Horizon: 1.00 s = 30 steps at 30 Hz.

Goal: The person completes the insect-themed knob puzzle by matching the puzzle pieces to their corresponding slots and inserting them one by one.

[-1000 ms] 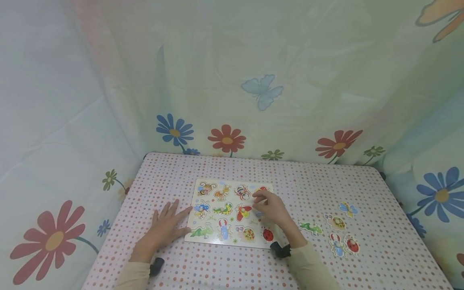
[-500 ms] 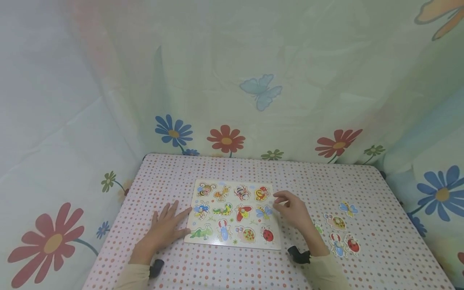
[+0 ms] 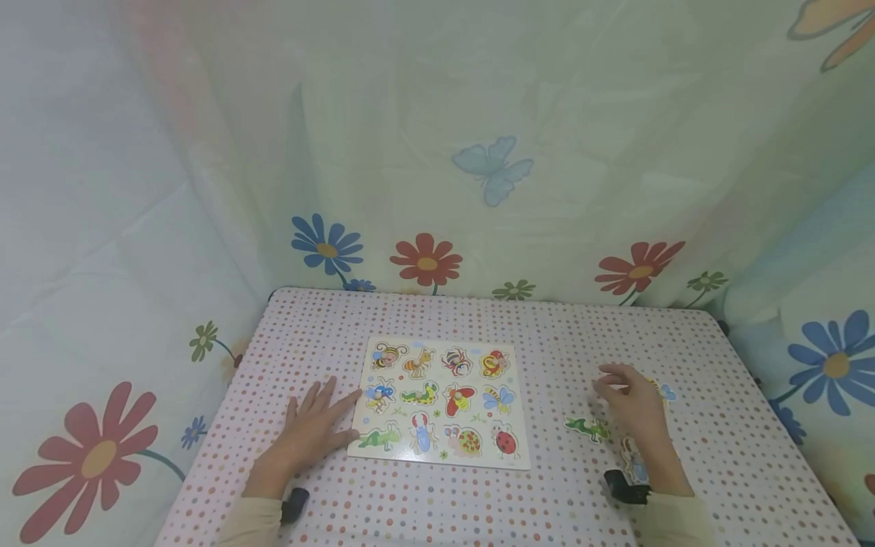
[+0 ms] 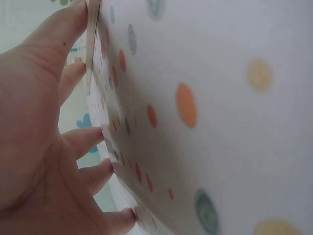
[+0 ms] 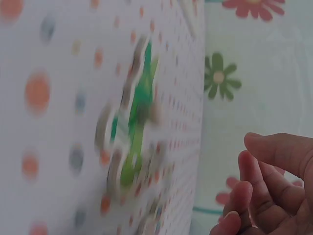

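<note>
My left hand (image 3: pixel 311 429) lies spread beside an insect peg puzzle board (image 3: pixel 437 450). In the left wrist view its thumb and index fingertip (image 4: pixel 76 68) touch the board's edge, and the other fingertips rest on the table. My right hand (image 3: pixel 636 406) hovers over loose puzzle pieces on the right, fingers bent and holding nothing. A green grasshopper piece (image 3: pixel 584 428) with a knob lies left of it. Partly hidden under the hand and wrist are a blue beetle piece (image 3: pixel 636 463) and a blue-winged insect piece (image 3: pixel 666 391). The ladybug and snail-like pieces are covered.
The table (image 3: pixel 547 327) wears a dotted cloth. Behind it hangs a curtain (image 3: pixel 588 190) printed with flowers and butterflies. Black wrist camera mounts (image 3: pixel 625 488) sit at both sleeves. Several insect pieces, such as a red-winged one (image 3: pixel 459 400), sit in the board.
My right hand has moved right, from the board's top right corner to above the loose pieces, uncovering the upper right insects on the board. The left hand has stayed put.
</note>
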Motion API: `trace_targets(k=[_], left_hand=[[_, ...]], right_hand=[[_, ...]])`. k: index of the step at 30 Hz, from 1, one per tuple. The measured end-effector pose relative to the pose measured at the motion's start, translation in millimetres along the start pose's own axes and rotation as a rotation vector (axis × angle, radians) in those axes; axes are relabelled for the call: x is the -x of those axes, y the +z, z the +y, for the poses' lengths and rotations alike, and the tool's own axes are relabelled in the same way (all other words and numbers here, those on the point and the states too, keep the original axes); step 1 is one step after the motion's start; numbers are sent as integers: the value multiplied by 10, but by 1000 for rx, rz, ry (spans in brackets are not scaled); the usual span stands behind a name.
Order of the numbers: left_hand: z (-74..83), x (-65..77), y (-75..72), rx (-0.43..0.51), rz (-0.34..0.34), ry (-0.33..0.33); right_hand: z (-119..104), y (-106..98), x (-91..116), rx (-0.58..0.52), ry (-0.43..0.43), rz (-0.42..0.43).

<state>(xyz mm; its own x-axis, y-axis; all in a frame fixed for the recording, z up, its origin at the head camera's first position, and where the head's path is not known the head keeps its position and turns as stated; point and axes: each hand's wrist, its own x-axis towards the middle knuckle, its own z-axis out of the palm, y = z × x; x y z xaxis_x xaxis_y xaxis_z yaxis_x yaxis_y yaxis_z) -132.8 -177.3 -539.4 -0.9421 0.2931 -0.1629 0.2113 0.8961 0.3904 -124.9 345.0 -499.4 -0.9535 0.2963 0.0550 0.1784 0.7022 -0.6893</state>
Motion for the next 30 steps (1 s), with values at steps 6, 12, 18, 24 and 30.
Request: trace_targets(k=[6,12,18,24,30], left_hand=[[4,-1,3,0,-1,-4],[-7,-4,13,-2,-4,-3],[-19,-13,23,4,1,0],[-26,-14,27,5,3,1],[-21,-17,23,3,8,8]], right_hand=[[334,-266,-104,48,50,63],[626,-438,-259,66,179,124],[788,-511,-391,56,307,135],[857,-532,-460,29,370,108],[996,-515,-518,7,404,51]])
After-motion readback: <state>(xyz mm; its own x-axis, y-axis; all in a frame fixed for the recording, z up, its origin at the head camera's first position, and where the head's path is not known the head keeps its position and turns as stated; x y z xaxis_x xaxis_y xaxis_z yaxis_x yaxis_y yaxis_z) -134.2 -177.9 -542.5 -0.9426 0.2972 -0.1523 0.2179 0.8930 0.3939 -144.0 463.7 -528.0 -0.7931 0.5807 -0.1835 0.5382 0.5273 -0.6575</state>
